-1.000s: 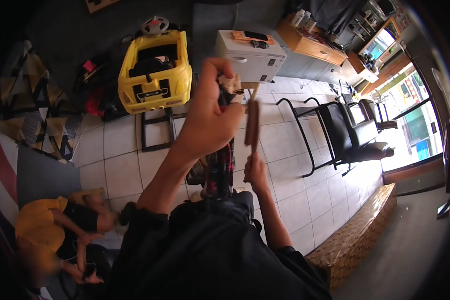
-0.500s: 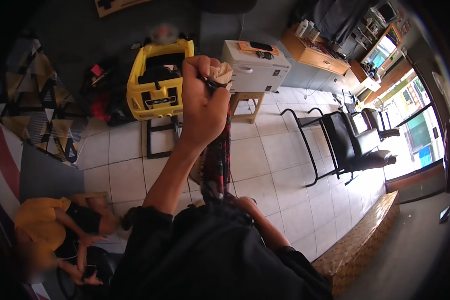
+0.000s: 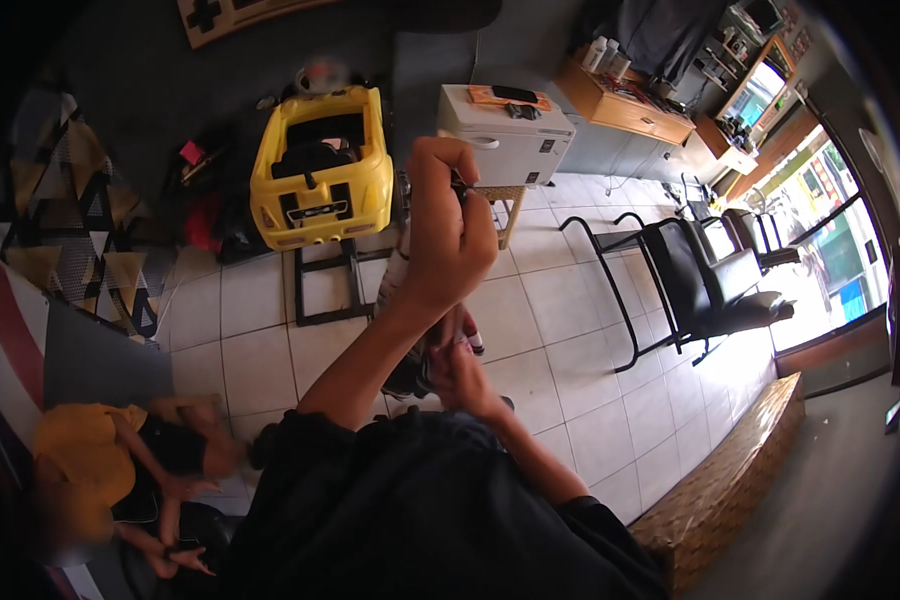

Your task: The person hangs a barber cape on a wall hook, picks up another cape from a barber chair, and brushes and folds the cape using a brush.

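My left hand (image 3: 450, 225) is raised ahead of me, fingers curled in a pinch with a small dark bit showing between them. Below it hangs a patterned cloth (image 3: 394, 282) with pale, dark and red parts, mostly hidden behind my left forearm. The dark bit looks like part of this cloth, though the join is hidden. Lower down, near my body, my right hand (image 3: 462, 382) is closed on the lower part of the cloth. Its fingertips are partly blurred.
A yellow toy car (image 3: 378, 190) stands on a black frame (image 3: 332, 308). Beyond my left hand a white box (image 3: 515, 150) rests on a woven stool (image 3: 511, 215). Black chairs (image 3: 680, 270) stand right; a woven bench (image 3: 730, 470) is at lower right. A person in yellow (image 3: 85, 450) sits lower left.
My left hand has moved right and slightly down, and the beige end above its fingers no longer shows. My right hand has risen a little. The cloth has shifted behind my forearm.
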Available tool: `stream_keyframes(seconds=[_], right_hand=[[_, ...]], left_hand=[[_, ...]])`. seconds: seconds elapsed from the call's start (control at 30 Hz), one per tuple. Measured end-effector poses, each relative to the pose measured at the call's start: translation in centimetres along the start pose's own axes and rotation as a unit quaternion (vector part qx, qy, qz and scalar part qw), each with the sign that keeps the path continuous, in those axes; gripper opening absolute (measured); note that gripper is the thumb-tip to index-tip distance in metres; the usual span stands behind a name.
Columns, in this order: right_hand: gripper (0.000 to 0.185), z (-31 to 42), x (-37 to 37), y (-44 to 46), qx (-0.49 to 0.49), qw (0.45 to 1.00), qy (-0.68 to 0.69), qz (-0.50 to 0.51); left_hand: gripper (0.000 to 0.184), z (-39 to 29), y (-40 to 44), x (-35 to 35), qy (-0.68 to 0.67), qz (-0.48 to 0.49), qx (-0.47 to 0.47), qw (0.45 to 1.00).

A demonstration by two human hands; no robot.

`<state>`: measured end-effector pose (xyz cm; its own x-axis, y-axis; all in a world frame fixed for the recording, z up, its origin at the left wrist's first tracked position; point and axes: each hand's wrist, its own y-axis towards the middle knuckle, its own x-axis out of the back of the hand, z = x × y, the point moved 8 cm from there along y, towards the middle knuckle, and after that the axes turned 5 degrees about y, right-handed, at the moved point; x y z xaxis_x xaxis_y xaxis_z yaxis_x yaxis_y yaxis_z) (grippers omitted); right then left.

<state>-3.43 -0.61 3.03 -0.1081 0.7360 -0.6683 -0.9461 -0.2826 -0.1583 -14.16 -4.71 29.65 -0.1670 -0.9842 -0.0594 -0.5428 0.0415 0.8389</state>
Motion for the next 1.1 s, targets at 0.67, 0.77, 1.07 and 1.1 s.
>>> stream_keyframes(seconds=[0.67, 0.77, 1.07, 1.1], right_hand=[[0.044, 8.0, 2.1, -3.6, 0.17, 0.957, -0.118, -0.202], [0.044, 3.3, 2.8, -2.7, 0.076, 0.949, -0.262, -0.16], [0.034, -9.2, 21.1, -10.2, -0.251, 0.626, -0.698, -0.239], [0.034, -9.5, 22.7, -10.6, -0.235, 0.621, -0.707, -0.243]], left_hand=[[0.027, -0.2, -1.0, -2.1, 0.132, 0.065, 0.005, 0.989], [0.027, -0.9, -0.6, -2.2, 0.135, 0.048, -0.021, 0.989], [0.026, 0.8, 0.3, 1.1, 0.099, 0.011, -0.008, 0.995], [0.026, 0.7, 0.3, 1.1, 0.097, 0.004, -0.011, 0.995]])
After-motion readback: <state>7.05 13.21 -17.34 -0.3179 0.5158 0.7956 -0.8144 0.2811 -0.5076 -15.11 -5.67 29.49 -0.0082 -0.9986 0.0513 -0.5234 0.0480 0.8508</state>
